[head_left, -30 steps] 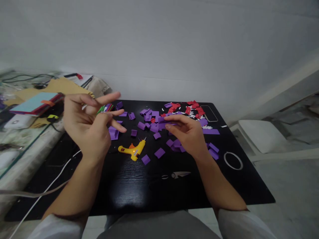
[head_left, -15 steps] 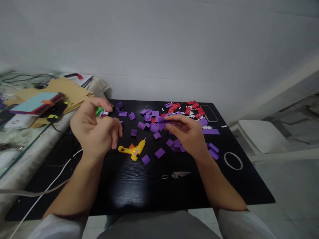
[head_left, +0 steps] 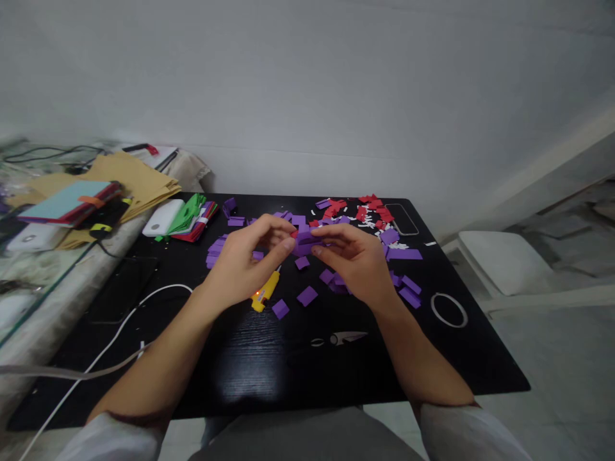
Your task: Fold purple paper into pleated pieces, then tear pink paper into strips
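Note:
Over the middle of the table, my right hand pinches a folded purple paper piece between thumb and fingers. My left hand has come up to the piece's left edge; its thumb and index fingertip stay slightly apart, and whether they touch the paper is hard to see. Below the left hand lies a yellow hot glue gun with a small orange light on, its handle hidden by that hand. Purple paper pieces lie scattered around, some flat and some folded.
Red paper pieces and white scraps lie at the back right. Nearer are scissors, mostly dark against the black table, and a pale ring. Coloured strips sit at the back left; a white cable crosses the left side.
My left hand has moved right and down from its raised place at the left, to the purple piece. It now covers the glue gun's handle. My right hand has kept its pinch, barely moving.

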Demonstrator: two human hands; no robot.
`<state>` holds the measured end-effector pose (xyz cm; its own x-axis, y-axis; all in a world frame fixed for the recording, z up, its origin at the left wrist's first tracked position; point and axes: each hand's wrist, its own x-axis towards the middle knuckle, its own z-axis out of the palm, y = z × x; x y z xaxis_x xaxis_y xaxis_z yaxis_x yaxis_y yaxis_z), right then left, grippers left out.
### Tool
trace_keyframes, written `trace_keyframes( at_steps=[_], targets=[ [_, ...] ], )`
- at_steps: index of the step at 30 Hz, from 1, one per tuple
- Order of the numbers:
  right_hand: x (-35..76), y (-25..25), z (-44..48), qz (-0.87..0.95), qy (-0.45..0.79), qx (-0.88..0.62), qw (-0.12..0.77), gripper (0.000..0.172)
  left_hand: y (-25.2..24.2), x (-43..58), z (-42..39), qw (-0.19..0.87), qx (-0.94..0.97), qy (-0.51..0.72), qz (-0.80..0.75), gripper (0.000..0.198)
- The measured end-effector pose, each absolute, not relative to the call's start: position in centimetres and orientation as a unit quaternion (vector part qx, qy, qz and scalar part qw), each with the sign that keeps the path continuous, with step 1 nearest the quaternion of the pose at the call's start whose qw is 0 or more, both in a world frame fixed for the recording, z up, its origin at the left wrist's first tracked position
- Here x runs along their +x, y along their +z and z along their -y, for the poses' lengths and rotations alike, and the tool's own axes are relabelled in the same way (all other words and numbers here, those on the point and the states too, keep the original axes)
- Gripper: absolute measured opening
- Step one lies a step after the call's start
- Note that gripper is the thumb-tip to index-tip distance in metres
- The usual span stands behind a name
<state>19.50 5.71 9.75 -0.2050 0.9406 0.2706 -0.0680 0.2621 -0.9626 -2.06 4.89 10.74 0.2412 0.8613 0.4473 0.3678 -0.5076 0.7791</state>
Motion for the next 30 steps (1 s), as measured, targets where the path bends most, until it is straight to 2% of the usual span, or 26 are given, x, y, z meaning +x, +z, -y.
trace_keyframes(
  at_steps=[6,12,19,30],
  targets=[
    [19.38,9.64,-5.70,0.605,0.495,-0.356,0.512,0.028,10.20,-1.75,-4.84,0.302,0.734,0.473,-0.381,0.031],
    [19.16,9.66,-5.70,0.600,0.504,-0.350,0.514,0.034,10.25,-1.88,-4.87,0.276,0.761,0.436,-0.393,0.008],
    [19.11,9.56,-5.67,0.597,0.521,-0.361,0.491,0.035,10.33,-1.74,-5.05,0.274,0.752,0.449,-0.397,0.006],
    [18.68,9.16,-5.60,0.583,0.533,-0.364,0.493,0.021,10.77,-1.56,-4.48,0.301,0.741,0.430,-0.419,0.011]
  ],
)
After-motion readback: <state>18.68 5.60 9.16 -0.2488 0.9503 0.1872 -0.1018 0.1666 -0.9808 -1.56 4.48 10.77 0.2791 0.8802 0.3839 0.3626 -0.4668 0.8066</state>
